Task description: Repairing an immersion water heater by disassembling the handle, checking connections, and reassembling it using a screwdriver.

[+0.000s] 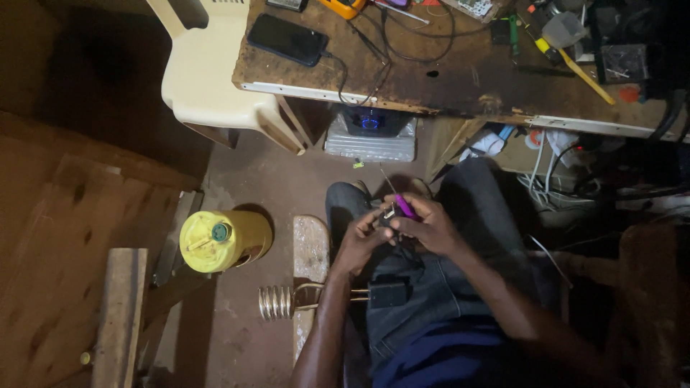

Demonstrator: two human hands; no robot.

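Left hand (361,237): fingers clamped on small dark part (389,213).
Right hand (430,226): fingers clamped on purple-handled thin metal tool (405,207).
Left of fingers: round yellow plastic jerrycan (219,241).

Dim room: worn workbench (460,86), cream plastic chair (208,79), seemingly earthen floor (237,323).

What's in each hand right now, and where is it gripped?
Right hand: purple-handled screwdriver, gripped at the handle. Left hand: small dark part, pinched by fingertips.

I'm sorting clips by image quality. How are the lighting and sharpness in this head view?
Head view: dim and warm, the corners falling into near-black shadow; the workbench and yellow jug are lit best; the left hand and right hand are soft and murky, so the small part they hold is hard to make out.
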